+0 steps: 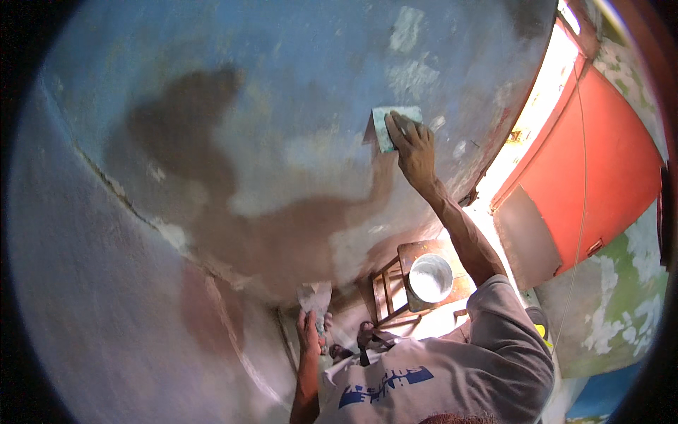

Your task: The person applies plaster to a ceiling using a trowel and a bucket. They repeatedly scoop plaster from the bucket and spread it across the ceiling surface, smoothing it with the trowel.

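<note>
And up at the blue wall [311, 78], a pale green square [382, 131] is gripped by the right hand [413, 141], the arm stretched high; whether its whole face is pressed to the wall cannot be told; down low, a broad-bladed scraper [317, 295] is held in the closed left hand [309, 332], blade pointed upward, near the wall's foot; a large shadow [282, 237] is thrown across the paintwork; a round bucket [428, 302] is set on a wooden stool [418, 248], below the raised right arm; over to the right, an orange panel [611, 162] is seen beside the bright opening.
</note>
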{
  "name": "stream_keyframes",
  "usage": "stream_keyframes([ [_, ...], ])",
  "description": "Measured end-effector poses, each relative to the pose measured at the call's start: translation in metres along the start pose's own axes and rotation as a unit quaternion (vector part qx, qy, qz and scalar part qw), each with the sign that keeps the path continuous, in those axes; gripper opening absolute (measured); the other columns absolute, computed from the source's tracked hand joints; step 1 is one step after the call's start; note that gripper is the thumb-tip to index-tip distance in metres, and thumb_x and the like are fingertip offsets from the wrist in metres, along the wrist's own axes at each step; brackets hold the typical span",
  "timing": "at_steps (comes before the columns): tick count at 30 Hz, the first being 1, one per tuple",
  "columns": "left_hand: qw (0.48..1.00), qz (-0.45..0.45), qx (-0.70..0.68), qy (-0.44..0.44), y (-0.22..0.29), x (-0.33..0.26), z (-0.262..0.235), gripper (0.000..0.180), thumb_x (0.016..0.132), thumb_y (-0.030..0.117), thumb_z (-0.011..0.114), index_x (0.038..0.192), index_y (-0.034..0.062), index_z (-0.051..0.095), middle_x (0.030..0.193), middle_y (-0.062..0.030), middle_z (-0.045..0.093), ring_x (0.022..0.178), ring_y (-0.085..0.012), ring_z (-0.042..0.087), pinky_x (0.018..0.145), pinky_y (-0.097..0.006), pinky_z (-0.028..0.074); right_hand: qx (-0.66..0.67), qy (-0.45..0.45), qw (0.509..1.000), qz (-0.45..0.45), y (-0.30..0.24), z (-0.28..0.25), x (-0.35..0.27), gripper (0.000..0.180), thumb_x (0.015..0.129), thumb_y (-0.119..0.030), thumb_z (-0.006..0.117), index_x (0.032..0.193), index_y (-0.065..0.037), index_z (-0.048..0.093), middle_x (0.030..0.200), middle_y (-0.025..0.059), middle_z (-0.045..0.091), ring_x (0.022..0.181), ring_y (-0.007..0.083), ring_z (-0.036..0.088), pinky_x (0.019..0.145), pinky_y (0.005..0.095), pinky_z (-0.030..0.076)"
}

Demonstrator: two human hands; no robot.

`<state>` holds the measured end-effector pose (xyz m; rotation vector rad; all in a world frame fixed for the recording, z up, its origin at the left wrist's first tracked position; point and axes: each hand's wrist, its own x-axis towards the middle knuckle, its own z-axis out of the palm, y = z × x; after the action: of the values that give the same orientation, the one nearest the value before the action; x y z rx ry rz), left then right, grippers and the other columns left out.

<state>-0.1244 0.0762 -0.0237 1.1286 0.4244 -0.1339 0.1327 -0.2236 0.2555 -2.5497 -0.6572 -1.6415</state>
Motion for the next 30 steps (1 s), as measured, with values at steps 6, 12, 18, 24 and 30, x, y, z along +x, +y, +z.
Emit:
stream_keyframes([
  [6,1.0,0.007,-0.015,-0.016,-0.004,-0.006,0.002,0.026,0.097,0.025,0.046,0.112,0.0053,0.052,0.083,-0.0117,0.067,0.057,-0.0155,0.06,0.049,-0.028,0.046,0.237,-0.073,0.968,0.03,0.001,0.007,-0.067,0.036,0.085,0.0,0.053,0.119,-0.006,0.062,0.107,0.0098,0.065,0.096,0.026,0.061,0.081,0.0358,0.046],
  [12,0.999,0.025,-0.023,0.008,-0.01,-0.017,0.002,0.023,0.098,0.023,0.046,0.111,0.005,0.051,0.082,-0.0121,0.067,0.057,-0.0156,0.061,0.05,-0.028,0.047,0.659,-0.199,0.576,0.441,-0.041,-0.007,-0.059,0.021,0.093,-0.003,0.054,0.109,0.005,0.062,0.09,0.0086,0.066,0.077,0.0189,0.062,0.077,0.0317,0.05],
  [18,0.997,0.028,-0.012,0.071,-0.011,-0.032,-0.007,0.021,0.096,0.022,0.047,0.107,0.0052,0.053,0.081,-0.011,0.067,0.056,-0.0148,0.06,0.049,-0.028,0.045,0.26,0.062,0.961,0.074,-0.08,0.003,0.005,0.029,0.088,-0.002,0.055,0.115,-0.006,0.065,0.088,0.0087,0.062,0.079,0.0251,0.058,0.074,0.0338,0.046],
  [24,0.996,0.023,-0.018,0.088,-0.015,-0.039,-0.018,0.019,0.095,0.021,0.049,0.104,0.0063,0.053,0.078,-0.0099,0.066,0.052,-0.0137,0.058,0.043,-0.027,0.043,0.046,0.013,0.998,-0.03,-0.1,0.069,-0.026,0.049,0.084,-0.006,0.052,0.133,-0.014,0.053,0.126,0.009,0.049,0.112,0.0277,0.046,0.09,0.0424,0.036],
  [30,0.989,-0.025,-0.051,0.14,0.009,-0.058,-0.015,0.016,0.093,0.024,0.053,0.099,0.0087,0.053,0.075,-0.0083,0.066,0.049,-0.0129,0.057,0.038,-0.024,0.04,0.137,-0.121,0.983,0.0,-0.094,0.076,-0.1,0.055,0.08,-0.002,0.055,0.134,-0.011,0.049,0.125,0.0113,0.05,0.113,0.0306,0.047,0.09,0.0448,0.036],
])
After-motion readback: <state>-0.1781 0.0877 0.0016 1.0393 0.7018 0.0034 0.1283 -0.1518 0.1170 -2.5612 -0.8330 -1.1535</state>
